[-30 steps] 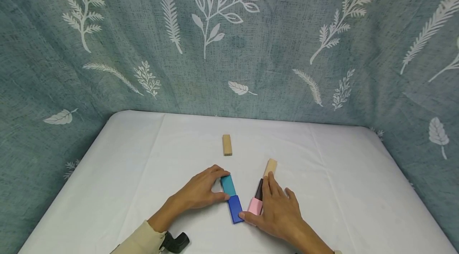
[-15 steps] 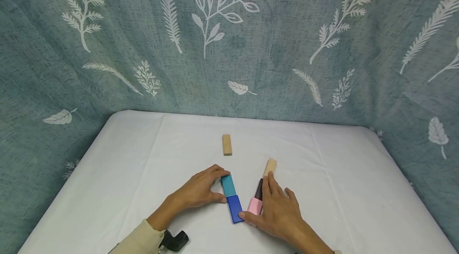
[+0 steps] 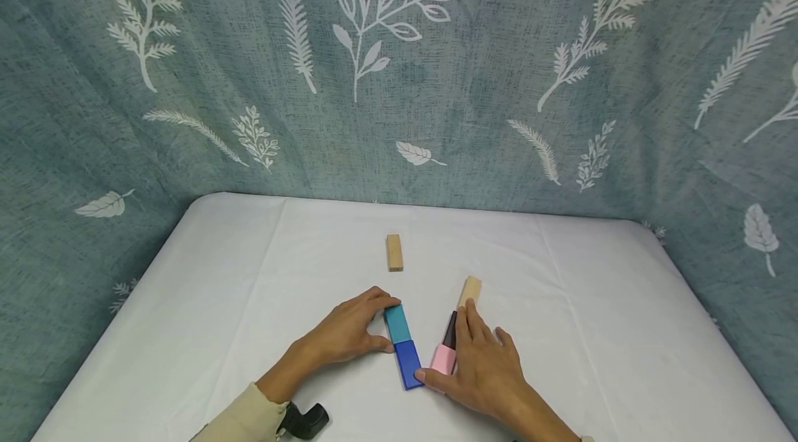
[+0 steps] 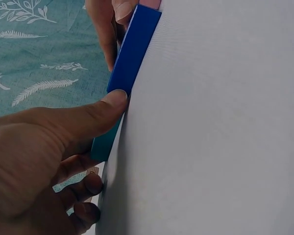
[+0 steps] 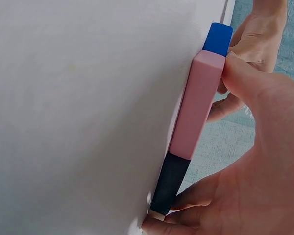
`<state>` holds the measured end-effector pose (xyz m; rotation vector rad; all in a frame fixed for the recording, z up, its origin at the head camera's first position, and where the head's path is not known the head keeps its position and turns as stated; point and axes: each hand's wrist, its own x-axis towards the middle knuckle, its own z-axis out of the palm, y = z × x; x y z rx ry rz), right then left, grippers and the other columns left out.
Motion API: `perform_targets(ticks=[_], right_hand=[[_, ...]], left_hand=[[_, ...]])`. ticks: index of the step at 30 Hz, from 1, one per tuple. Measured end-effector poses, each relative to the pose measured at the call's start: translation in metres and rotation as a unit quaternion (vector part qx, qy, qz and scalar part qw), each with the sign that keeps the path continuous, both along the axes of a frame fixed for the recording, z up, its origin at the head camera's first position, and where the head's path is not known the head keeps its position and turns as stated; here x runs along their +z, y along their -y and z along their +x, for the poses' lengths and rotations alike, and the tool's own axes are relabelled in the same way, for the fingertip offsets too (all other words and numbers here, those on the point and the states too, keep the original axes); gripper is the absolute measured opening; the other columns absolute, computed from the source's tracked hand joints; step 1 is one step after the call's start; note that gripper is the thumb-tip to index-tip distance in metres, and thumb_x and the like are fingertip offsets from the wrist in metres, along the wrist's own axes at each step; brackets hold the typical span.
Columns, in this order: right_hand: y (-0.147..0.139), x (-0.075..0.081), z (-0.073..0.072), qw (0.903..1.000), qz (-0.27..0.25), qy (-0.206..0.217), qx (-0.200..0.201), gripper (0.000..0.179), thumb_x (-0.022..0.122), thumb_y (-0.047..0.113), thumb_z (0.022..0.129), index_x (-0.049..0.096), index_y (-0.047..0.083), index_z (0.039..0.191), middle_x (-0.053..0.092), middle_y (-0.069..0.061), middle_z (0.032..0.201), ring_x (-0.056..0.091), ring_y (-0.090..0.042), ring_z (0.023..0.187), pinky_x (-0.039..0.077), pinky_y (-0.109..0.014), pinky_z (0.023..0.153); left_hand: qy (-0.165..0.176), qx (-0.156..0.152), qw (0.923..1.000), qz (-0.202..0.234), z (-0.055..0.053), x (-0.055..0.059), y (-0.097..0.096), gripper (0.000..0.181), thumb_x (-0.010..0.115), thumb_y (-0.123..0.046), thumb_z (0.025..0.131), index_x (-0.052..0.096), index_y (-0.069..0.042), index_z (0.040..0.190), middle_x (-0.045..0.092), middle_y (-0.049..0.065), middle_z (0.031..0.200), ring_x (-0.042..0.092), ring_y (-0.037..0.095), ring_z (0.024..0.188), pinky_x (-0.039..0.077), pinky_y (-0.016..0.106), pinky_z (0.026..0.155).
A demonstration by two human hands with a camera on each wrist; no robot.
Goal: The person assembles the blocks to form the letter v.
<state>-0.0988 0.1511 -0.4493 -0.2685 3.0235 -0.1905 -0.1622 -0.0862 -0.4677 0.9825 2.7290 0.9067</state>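
Observation:
Flat blocks form a V on the white cloth. A teal block (image 3: pixel 397 324) and a blue block (image 3: pixel 408 364) lie end to end as its left side. On the right side a pink block (image 3: pixel 443 359), a black block (image 3: pixel 450 332) and a pale wooden block (image 3: pixel 471 287) follow one another. My left hand (image 3: pixel 349 328) holds the teal block lengthwise, index finger at its far end, thumb at the joint with the blue one. Spread along the right side, my right hand (image 3: pixel 489 366) touches the blue-pink corner with its thumb; its fingertips reach the black-wood joint.
A single wooden block (image 3: pixel 395 253) lies farther back on the white-covered table (image 3: pixel 561 331). A black object (image 3: pixel 305 421) sits beside the left sleeve (image 3: pixel 246 418). Behind the table hangs a green-blue leaf-patterned curtain (image 3: pixel 474 82).
My left thumb has drawn back slightly to the left, off the top of the joint between the teal and blue blocks. The right hand and the blocks stay essentially in place.

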Motion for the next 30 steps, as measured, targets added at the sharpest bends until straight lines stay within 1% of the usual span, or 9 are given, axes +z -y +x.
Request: perform_targets(ticks=[7, 14, 27, 30], right_hand=[[0.0006, 0.0009, 0.0004, 1.0000, 0.000, 0.005, 0.001, 0.125, 0.040, 0.089, 0.061, 0.023, -0.004, 0.143, 0.018, -0.020, 0.150, 0.033, -0.034, 0.130, 0.020, -0.058, 0.101], [0.0010, 0.0016, 0.0003, 1.0000, -0.003, 0.005, 0.002, 0.124, 0.041, 0.088, 0.062, 0.024, -0.004, 0.143, 0.018, -0.021, 0.149, 0.033, -0.034, 0.130, 0.020, -0.059, 0.101], [0.0005, 0.0010, 0.0000, 1.0000, 0.001, 0.006, -0.002, 0.125, 0.041, 0.089, 0.061, 0.023, -0.003, 0.143, 0.018, -0.020, 0.150, 0.033, -0.033, 0.130, 0.020, -0.058, 0.101], [0.0002, 0.0009, -0.0002, 1.0000, 0.001, 0.007, -0.002, 0.125, 0.040, 0.089, 0.061, 0.023, -0.003, 0.143, 0.017, -0.020, 0.150, 0.033, -0.033, 0.130, 0.020, -0.058, 0.101]], left_hand=[[-0.001, 0.004, 1.0000, -0.006, 0.0005, -0.0006, -0.0005, 0.068, 0.076, -0.040, 0.072, 0.051, -0.015, 0.130, 0.048, -0.007, 0.124, 0.050, 0.010, 0.110, 0.042, 0.035, 0.091], [0.004, 0.011, 0.9998, -0.016, 0.0011, -0.0003, -0.0011, 0.068, 0.076, -0.042, 0.072, 0.051, -0.017, 0.131, 0.047, -0.008, 0.125, 0.049, 0.011, 0.112, 0.041, 0.039, 0.092], [0.002, 0.008, 0.9999, -0.012, 0.0002, -0.0004, -0.0004, 0.070, 0.077, -0.041, 0.072, 0.049, -0.017, 0.131, 0.047, -0.009, 0.125, 0.049, 0.011, 0.113, 0.041, 0.040, 0.092], [0.001, 0.005, 0.9999, -0.010, -0.0002, -0.0007, 0.0001, 0.071, 0.077, -0.041, 0.072, 0.049, -0.016, 0.132, 0.047, -0.008, 0.125, 0.049, 0.011, 0.113, 0.041, 0.039, 0.092]])
